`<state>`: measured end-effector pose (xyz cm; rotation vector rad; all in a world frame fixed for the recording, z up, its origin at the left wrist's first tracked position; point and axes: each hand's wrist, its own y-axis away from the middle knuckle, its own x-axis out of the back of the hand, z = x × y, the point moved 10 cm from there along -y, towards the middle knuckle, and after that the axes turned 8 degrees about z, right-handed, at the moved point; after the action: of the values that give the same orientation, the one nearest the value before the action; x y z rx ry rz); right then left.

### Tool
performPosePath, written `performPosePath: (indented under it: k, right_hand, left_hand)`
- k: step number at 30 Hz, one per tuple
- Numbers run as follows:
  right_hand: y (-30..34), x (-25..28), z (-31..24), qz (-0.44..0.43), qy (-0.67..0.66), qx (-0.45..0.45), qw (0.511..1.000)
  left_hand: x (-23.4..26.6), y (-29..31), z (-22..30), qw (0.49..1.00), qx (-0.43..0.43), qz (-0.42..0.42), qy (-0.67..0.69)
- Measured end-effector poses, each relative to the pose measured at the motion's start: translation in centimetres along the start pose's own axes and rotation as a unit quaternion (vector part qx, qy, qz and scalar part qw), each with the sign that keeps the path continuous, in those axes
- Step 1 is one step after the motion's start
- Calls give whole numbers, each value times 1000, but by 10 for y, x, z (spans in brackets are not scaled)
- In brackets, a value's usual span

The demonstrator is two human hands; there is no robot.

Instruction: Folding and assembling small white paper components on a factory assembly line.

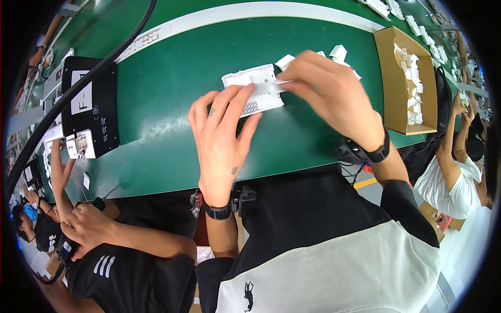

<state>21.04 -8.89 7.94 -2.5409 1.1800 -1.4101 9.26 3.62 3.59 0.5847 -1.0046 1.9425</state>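
Note:
A white plastic cover (269,101) with a printed patch lies on the green table in front of me. My left hand (222,128) steadies it from the left: the fingertips press on its upper face and the thumb is by its lower edge. At the cover's right side, my right hand (336,94) pinches the end of a thin, pale, see-through strip (282,84) between thumb and forefinger. The strip stretches over the cover to near my left fingertip. Just behind my right hand sit several small white plastic pieces (338,52), partly hidden by it.
An open cardboard box (386,78) with white parts stands to the right. On the left is a black machine (96,112) beside a co-worker's hands (86,224). A black cable (122,55) crosses the upper left. A white rail (250,9) runs along the table's far side.

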Motion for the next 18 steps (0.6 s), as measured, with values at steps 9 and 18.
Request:
performPosePath:
  k: [9, 18]
  right_hand:
    - [-11, -40, -16, -44, 112, 108, 987]
    - [-27, -52, -28, -96, 155, 189, 965]
  left_hand:
    - [-1, -2, -2, 1000, -10, 11, 10]
    - [0, 0, -4, 999, -20, 31, -8]
